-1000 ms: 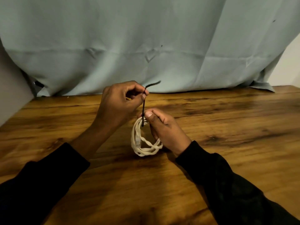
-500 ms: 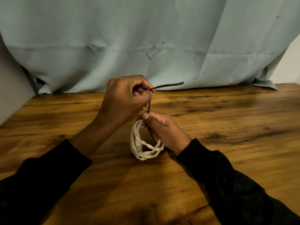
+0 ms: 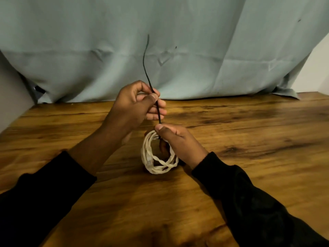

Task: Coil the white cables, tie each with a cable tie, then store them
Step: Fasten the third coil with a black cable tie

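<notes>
My left hand (image 3: pixel 135 106) pinches the thin black cable tie (image 3: pixel 152 88), stiff yet springy, best gripped near the coil. My right hand (image 3: pixel 178 141) grips the white cable (image 3: pixel 156 157), coiled and standing on the surface (image 3: pixel 249 139): light, soft, apt to spring loose. No readable writing anywhere.

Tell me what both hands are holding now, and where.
Left hand pinches the black cable tie partway along its tail. Right hand grips the white cable coil at its top, where the tie wraps.

The right hand (image 3: pixel 179 141) hides where the cable tie (image 3: pixel 148 68) wraps the coil (image 3: pixel 156 161).
</notes>
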